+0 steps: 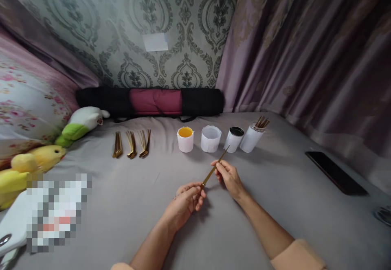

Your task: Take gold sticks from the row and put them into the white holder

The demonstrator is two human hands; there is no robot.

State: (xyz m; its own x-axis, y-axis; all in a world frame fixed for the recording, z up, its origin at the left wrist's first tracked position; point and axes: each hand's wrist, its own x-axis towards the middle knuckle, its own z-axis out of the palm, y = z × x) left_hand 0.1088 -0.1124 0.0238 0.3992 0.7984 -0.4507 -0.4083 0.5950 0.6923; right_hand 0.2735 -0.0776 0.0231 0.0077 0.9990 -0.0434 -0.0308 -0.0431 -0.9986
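A thin gold stick (210, 175) slants up and to the right between my hands, its narrow tip standing free in front of the dark-topped container. My left hand (187, 200) is closed on its lower end. Higher up, my right hand (227, 176) pinches the same stick between thumb and fingers. Beyond my hands stand several white-wrapped containers: one with a yellow inside (185, 143), one with a pale inside (210, 143), one with a dark top (232, 143) and a tilted one (250, 139) holding several brownish sticks (262, 122).
Three bundles of bent gold sticks (117, 144) lie at the left on the grey sheet (146, 213). A black phone (336, 172) lies at right. Plush toys (39, 160) and a white object (18, 221) are at left. A black and red roll (155, 101) lies along the wall.
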